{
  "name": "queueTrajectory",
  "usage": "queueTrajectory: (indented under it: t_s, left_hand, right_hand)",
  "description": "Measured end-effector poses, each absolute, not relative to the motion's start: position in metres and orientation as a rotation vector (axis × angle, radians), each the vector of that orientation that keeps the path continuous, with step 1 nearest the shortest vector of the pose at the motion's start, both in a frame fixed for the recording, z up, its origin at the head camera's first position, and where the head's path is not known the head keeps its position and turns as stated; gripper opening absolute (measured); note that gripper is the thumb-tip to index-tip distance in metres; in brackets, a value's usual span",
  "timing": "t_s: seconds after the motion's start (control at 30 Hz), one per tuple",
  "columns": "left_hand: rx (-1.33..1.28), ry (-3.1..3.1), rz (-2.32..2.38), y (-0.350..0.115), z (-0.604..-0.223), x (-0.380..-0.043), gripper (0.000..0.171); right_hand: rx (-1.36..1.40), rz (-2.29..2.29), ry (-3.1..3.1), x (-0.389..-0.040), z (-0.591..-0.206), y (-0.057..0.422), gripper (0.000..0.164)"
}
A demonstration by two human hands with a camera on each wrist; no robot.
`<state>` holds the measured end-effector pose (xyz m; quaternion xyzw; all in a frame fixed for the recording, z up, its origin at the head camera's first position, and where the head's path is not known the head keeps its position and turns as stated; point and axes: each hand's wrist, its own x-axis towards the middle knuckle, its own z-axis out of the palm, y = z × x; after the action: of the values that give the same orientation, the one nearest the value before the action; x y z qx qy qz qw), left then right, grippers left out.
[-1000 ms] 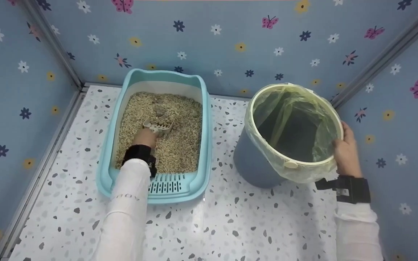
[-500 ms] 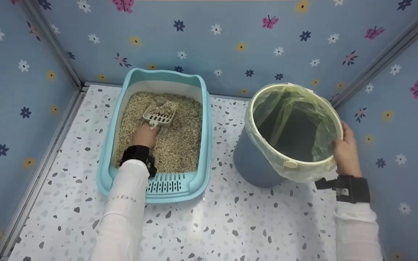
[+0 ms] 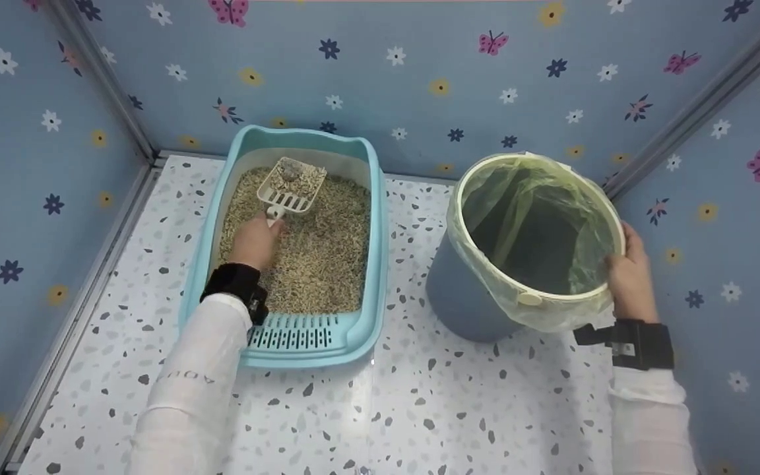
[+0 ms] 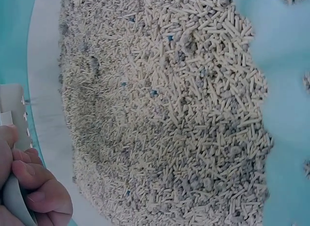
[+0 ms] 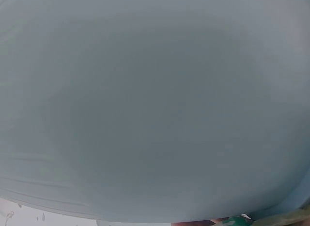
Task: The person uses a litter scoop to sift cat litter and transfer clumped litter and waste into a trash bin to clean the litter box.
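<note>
My left hand (image 3: 256, 243) grips the handle of a pale litter scoop (image 3: 284, 200), which is over the back part of the blue litter box (image 3: 376, 218). In the scoop lie a grey clump (image 3: 292, 169) and some litter pellets. Below it, tan and grey cat litter (image 3: 320, 270) covers the bottom of the box. The left wrist view shows curled fingers (image 4: 46, 194) round the handle, with the scoop (image 4: 13, 107) partly cut off at the edge. My right hand (image 3: 631, 277) holds the rim of a blue-grey trash bin (image 3: 462, 290), tilted and lined with a yellowish bag (image 3: 551, 315).
A grey-blue surface fills most of the right wrist view. The speckled floor (image 3: 433, 409) extends in front of the box and bin. Flower-patterned walls (image 3: 413, 86) stand behind and on both sides, with metal strips at the corners.
My left hand has raised the scoop out of the litter and toward the back of the box, bringing up the clump and pellets. My right hand and the bin have stayed put.
</note>
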<state>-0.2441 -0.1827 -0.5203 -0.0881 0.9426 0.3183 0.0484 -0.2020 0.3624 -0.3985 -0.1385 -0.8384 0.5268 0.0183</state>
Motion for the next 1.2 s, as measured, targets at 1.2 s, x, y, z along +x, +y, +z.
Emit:
queueTrajectory:
  t_s: [1.2]
  left_hand:
    - [0.081, 3.041, 1.288, -0.208, -0.518, -0.216, 0.048]
  right_hand:
    - [-0.418, 1.586, -2.621, -0.202, -0.4, 0.362, 0.069]
